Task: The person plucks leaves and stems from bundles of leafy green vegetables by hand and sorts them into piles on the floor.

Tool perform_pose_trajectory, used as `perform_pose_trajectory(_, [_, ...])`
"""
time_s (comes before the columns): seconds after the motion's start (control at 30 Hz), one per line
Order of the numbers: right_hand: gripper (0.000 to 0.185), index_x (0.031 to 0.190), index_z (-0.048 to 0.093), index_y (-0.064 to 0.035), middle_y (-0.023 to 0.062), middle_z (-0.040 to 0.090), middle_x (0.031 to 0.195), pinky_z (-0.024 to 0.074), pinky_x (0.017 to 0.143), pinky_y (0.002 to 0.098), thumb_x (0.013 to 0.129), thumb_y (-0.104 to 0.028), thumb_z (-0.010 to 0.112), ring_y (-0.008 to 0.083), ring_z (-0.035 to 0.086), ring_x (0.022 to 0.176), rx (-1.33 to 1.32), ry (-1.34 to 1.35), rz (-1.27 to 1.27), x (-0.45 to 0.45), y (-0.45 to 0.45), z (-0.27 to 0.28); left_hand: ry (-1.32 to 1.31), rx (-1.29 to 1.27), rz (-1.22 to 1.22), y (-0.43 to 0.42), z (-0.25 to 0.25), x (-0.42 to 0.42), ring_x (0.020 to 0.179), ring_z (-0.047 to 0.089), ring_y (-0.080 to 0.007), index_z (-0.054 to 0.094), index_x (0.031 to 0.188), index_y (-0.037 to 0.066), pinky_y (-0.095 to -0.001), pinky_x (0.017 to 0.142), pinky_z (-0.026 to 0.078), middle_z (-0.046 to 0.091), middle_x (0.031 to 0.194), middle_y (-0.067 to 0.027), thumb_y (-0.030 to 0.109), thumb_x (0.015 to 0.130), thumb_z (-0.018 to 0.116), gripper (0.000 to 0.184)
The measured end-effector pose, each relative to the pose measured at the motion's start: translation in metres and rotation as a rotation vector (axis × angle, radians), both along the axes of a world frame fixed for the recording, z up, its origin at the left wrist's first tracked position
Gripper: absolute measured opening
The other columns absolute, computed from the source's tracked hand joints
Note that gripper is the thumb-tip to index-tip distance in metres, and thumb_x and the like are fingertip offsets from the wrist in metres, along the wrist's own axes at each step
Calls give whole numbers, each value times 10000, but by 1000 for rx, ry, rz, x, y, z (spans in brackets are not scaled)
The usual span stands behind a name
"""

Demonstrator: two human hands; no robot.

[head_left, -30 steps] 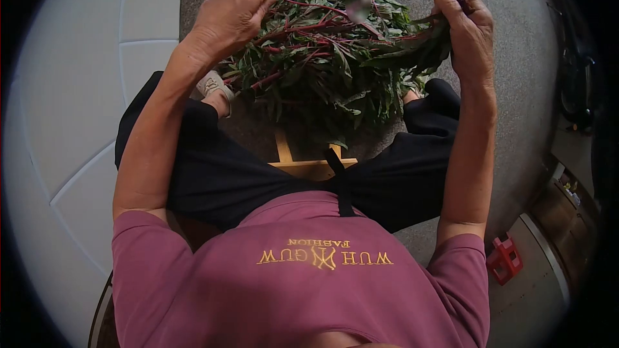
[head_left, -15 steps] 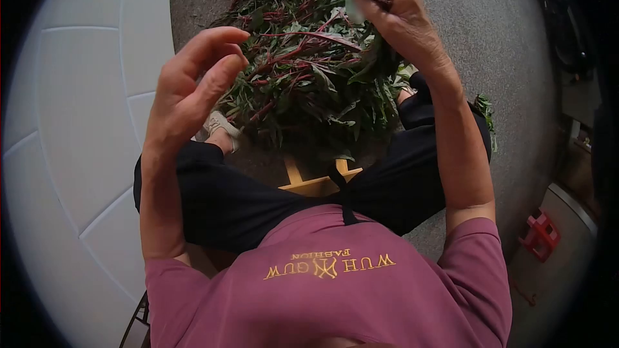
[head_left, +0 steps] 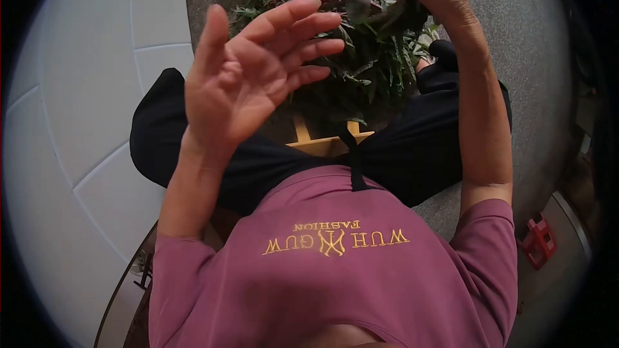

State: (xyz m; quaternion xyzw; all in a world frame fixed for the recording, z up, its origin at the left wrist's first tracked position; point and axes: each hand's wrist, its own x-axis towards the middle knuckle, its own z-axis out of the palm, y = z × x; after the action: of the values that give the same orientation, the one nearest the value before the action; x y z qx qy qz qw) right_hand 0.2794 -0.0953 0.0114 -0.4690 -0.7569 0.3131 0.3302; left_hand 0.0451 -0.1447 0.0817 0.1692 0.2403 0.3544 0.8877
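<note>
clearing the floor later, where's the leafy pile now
In the head view, the leafy pile lies at top centre on the grey floor, beyond the wooden piece and partly hidden by the left hand.

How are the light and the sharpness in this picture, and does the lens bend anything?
Head view: the lines on the pale surface curve and the corners go black, suggesting a wide lens; head view: the plants look dim, with a blurred grey patch among them; head view: the left hand is brighter, its creases visible.
</note>
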Motion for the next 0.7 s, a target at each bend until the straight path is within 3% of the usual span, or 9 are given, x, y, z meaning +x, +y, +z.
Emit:
perform_pose_trajectory(0.2, [119, 936, 601, -33, 35, 596, 772, 473, 639, 298, 946, -151, 598, 135, 584, 707, -9, -28, -33, 8, -17, -3, -77, -396, 60, -28, -69, 46, 1288, 453, -357, 423, 1359, -47, -445, 1087, 355, 451, 1401, -241, 442, 1018, 310, 606])
perform_pose_trajectory(0.33, [117, 935, 600, -34, 39, 597, 772, 473, 637, 301, 944, -150, 599, 141, 585, 704, 2, -73, -97, 32, -29, 0, -69, -467, 40, -25, -105, 95, 1105, 574, -299, 568, 1180, -4, -413, 950, 446, 590, 1224, -174, 397, 1004, 382, 476])
perform_pose_trajectory(0.4, [116, 934, 600, -34, 40, 597, 772, 473, 635, 303, 944, -150, 599, 144, 585, 702, 9, -96, -131, 45, -33, 2, 163, -92, 310, -20, -99, 137, 1099, 574, -317, 586, 1161, 5, -435, 950, 453, 599, 1199, -185, 393, 989, 408, 460])
perform_pose_trajectory(0.43, [116, 934, 600, -34, 41, 597, 772, 473, 635, 304, 943, -150, 599, 145, 585, 702, 12, -106, -146, 51, -34, 4, 158, -94, 293, -15, -96, 142, 1099, 574, -317, 586, 1161, 5, -435, 950, 453, 599, 1199, -185, 393, 989, 408, 460])
perform_pose_trajectory(0.5, [115, 933, 599, -34, 43, 597, 772, 473, 633, 305, 943, -149, 600, 148, 586, 700, 20, -126, -167, 56, -37, 4, -419, -483, 210, -6, -88, 146, 1066, 589, -348, 583, 1107, -19, -459, 957, 470, 617, 1118, -212, 358, 959, 453, 425])
perform_pose_trajectory(0.53, [115, 933, 599, -34, 43, 597, 772, 473, 633, 306, 942, -149, 600, 150, 586, 700, 24, -132, -172, 58, -37, 4, -192, -511, 266, -4, -65, 155, 1002, 603, -334, 574, 1063, -28, -457, 934, 485, 624, 1044, -193, 368, 954, 450, 429])
perform_pose_trajectory(0.6, [114, 933, 599, -35, 45, 597, 771, 473, 631, 308, 941, -148, 600, 153, 586, 698, 26, -137, -173, 55, -40, 2, -224, -472, 327, -7, -53, 165, 954, 603, -325, 569, 1041, -30, -460, 921, 489, 622, 979, -181, 368, 961, 424, 431])
perform_pose_trajectory(0.63, [114, 932, 599, -35, 46, 597, 771, 473, 631, 308, 941, -148, 600, 154, 587, 698, 29, -138, -165, 53, -40, 2, -259, -420, 300, -11, -49, 162, 1143, 531, -351, 499, 1209, -45, -470, 1071, 380, 564, 1195, -219, 317, 1005, 385, 431])
perform_pose_trajectory(0.7, [113, 932, 598, -35, 47, 598, 771, 473, 629, 310, 940, -148, 601, 157, 587, 696, 49, -137, -145, 46, -35, 3, -241, -342, 369, -17, -41, 169, 1182, 506, -329, 468, 1257, -33, -452, 1084, 357, 543, 1241, -199, 325, 1014, 370, 444])
